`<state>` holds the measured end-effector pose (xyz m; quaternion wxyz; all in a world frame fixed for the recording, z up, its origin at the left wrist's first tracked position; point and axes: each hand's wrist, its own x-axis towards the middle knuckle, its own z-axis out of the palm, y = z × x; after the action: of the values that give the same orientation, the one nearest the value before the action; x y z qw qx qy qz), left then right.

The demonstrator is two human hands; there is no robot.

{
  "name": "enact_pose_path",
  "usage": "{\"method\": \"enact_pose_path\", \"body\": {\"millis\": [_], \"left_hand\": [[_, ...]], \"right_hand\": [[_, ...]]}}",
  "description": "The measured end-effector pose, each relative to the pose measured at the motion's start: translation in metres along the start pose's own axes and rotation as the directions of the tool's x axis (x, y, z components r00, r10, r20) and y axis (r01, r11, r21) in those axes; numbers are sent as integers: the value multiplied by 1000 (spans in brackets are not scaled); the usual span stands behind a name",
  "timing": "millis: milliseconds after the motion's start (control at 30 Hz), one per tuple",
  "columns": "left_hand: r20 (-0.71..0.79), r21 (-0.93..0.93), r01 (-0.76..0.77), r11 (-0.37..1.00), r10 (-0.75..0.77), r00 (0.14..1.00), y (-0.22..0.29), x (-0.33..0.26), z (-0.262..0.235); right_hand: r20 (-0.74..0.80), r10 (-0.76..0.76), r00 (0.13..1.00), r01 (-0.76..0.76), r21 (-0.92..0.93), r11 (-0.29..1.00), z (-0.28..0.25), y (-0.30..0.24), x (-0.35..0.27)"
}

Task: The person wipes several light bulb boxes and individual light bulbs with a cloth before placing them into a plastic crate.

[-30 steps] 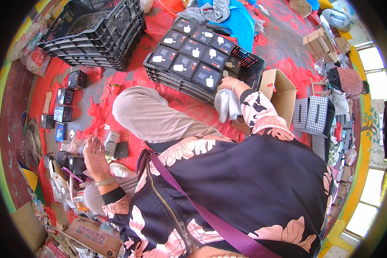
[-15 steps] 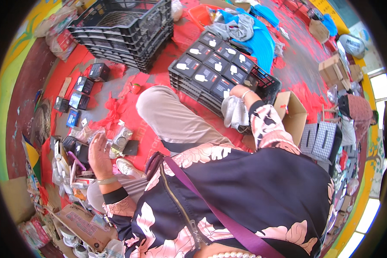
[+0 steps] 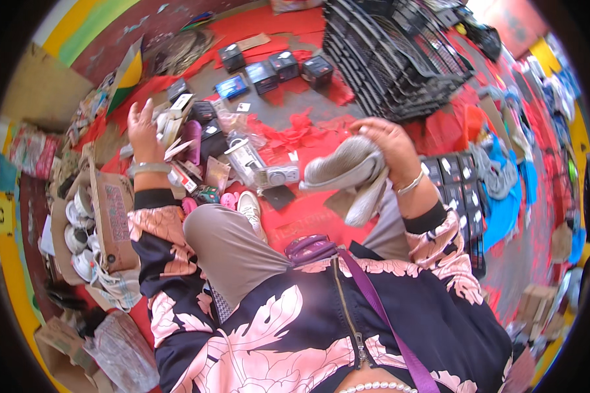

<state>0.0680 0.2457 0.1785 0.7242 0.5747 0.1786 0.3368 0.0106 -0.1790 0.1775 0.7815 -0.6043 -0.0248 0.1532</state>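
In my right hand (image 3: 396,147) hangs a bunched grey ribbed cloth (image 3: 347,165), gripped above my right knee; its exact kind is unclear. My left hand (image 3: 143,133) is raised with fingers apart and nothing in it. Beside it lies a heap of small goods, including a purple item (image 3: 191,141) and a white item with a round dial (image 3: 278,175). A flat black square (image 3: 279,197) lies on the red floor covering near my white shoe (image 3: 250,213).
Several small dark boxes (image 3: 261,77) and a blue box (image 3: 231,87) stand ahead. Black stacked crates (image 3: 380,59) rise at the far right. A crate of black boxes (image 3: 455,190) is beyond my right arm. At left, an open cardboard carton (image 3: 111,216) stands by white round items (image 3: 78,239).
My view has swung left. My right hand has carried the grey cloth away from the crate of black boxes to the front of my knees. The left hand stays raised near the heap.
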Motion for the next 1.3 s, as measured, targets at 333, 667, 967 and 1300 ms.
{"method": "enact_pose_path", "body": {"millis": [333, 667, 967, 1300], "left_hand": [[501, 752, -347, 560, -144, 854, -223, 102, -75], [-309, 946, 323, -7, -313, 898, -313, 46, -11], [-426, 904, 419, -87, -262, 866, -340, 79, -18], [-399, 901, 426, 81, -232, 887, -346, 80, -39]], "right_hand": [[49, 348, 936, -338, -144, 930, 30, 41, 48], [-64, 407, 911, -412, -93, 906, 31, 30, 55], [-96, 506, 857, -511, -42, 858, 39, 27, 62], [-108, 490, 865, -498, -62, 865, 40, 28, 55]]}}
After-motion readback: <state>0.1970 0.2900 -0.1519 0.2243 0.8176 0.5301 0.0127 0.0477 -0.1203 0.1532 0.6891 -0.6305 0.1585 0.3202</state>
